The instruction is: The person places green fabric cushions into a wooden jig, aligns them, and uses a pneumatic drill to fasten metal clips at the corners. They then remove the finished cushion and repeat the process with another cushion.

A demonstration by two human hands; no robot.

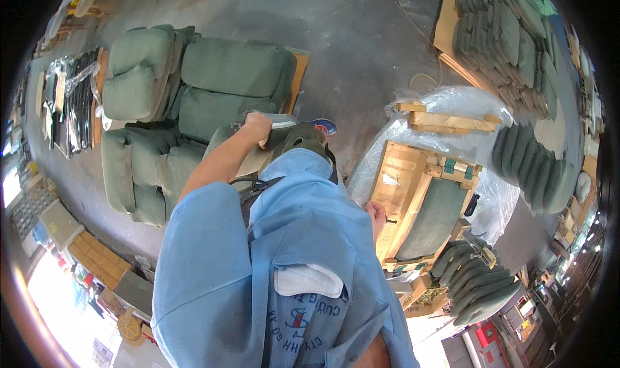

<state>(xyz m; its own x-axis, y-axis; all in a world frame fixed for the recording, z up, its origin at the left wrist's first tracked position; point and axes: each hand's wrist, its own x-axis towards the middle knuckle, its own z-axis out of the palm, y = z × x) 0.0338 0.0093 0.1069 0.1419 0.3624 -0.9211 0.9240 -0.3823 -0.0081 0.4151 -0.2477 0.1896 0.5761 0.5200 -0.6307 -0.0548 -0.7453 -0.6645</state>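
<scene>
Closest thing to the camera is a light-blue shirt (213, 252), white flap (309, 281) at its chest pocket, and it blocks a lot. Left grip (260, 128) is at about 11 o'clock from the middle, curled at the near end of a grey thing (282, 120). That one's long axis runs roughly 9 to 3, far end toward 3. No idea what it is, and fingers overlap the rest, so I can't tell if it's really held or just touched.

Right grip (376, 215) sits around 4 o'clock, fingers bunched narrow but half behind the shirt. Tiny dark thing (391, 221) right at the fingertips points to 3, too small to identify; can't tell if it's pinched. Just past it, toward 3–4 o'clock, is a wooden frame (414, 203), long axis about 1 to 7, green padding (431, 216) inside. Green cushions (236, 68) fill 10 o'clock.
</scene>
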